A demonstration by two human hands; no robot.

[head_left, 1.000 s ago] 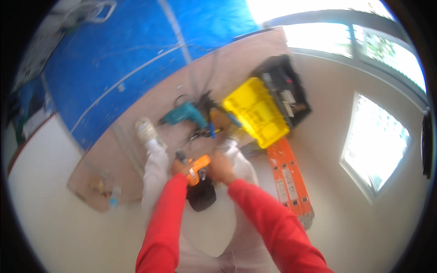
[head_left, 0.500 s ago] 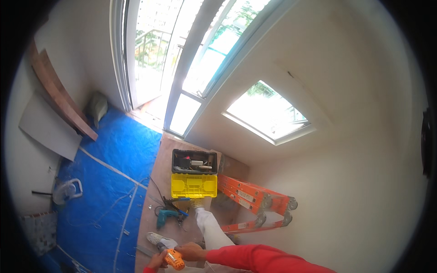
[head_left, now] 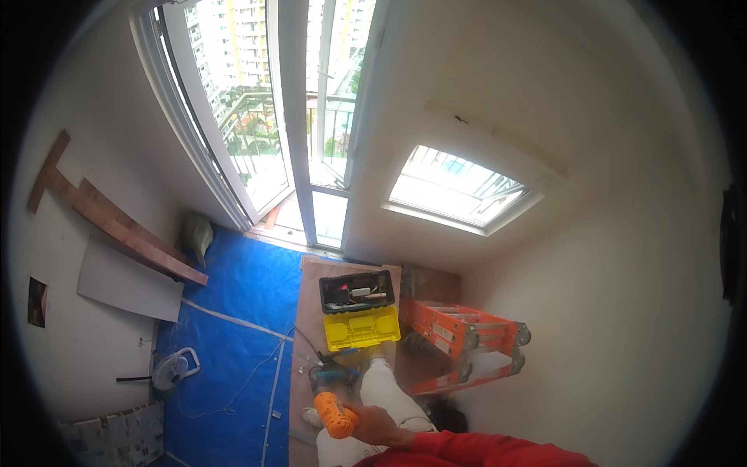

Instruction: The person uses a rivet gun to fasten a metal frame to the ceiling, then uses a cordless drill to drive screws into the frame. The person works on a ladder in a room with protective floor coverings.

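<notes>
My right hand (head_left: 375, 425), in a red sleeve, is closed round the handle of an orange cordless drill (head_left: 334, 415). The drill is held above my light trouser legs, its front end pointing away from me and a little left. My left hand does not show. Beyond the drill, a teal corded power tool (head_left: 325, 375) lies on the brown floor covering, partly hidden and hazy. Farther out stands an open toolbox (head_left: 331, 282) with a black body, its yellow lid (head_left: 362, 329) folded toward me. Several small tools lie inside it.
An orange stepladder (head_left: 445, 340) lies or leans at the right. Blue sheeting (head_left: 233, 366) with a loose cable covers the floor at left. Wooden boards (head_left: 128, 229) and a pale panel (head_left: 128, 279) lean on the left wall. A glazed door (head_left: 280, 204) stands ajar ahead.
My left hand, which was at the drill's front end, has left the view. The drill has risen and shifted right in my right hand. The whole view has turned.
</notes>
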